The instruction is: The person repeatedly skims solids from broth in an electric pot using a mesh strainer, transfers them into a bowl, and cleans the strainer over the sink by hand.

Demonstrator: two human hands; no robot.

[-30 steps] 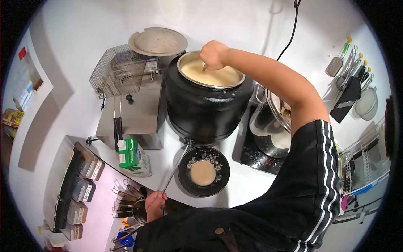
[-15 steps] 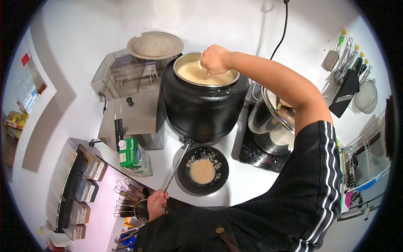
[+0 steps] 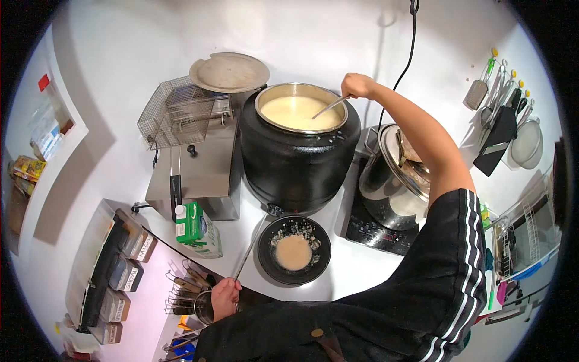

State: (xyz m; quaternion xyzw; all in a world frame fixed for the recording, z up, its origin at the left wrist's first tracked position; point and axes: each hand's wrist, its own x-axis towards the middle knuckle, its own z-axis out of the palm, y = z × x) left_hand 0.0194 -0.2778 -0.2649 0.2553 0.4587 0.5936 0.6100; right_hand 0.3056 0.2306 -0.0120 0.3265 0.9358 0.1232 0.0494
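My right hand [image 3: 358, 85] is closed around a thin metal handle [image 3: 330, 107] that slants down into creamy, pale liquid [image 3: 291, 111]; whatever lies at its lower end is hidden. That liquid fills the metal insert of a large black pot [image 3: 295, 163]. Near the counter's front edge, my left hand [image 3: 226, 297] is closed on a long, thin metal rod [image 3: 252, 248], whose far end reaches a dark piece at the pot's base. Just right of the rod sits a black bowl [image 3: 324, 265] holding light brown liquid with pale bits around its sides.
A green and white carton [image 3: 196, 229] stands left of the bowl, before a steel fryer [image 3: 205, 166] with a wire basket [image 3: 175, 114]. On the right, a steel pot [image 3: 386, 187] sits on a black induction cooker [image 3: 377, 236]. Labelled containers [image 3: 126, 274] line the left side; utensils hang at right.
My right hand has moved right and away from the pot's middle, so more of the metal handle shows, now leaning across the rim. My left hand keeps its grip on the rod.
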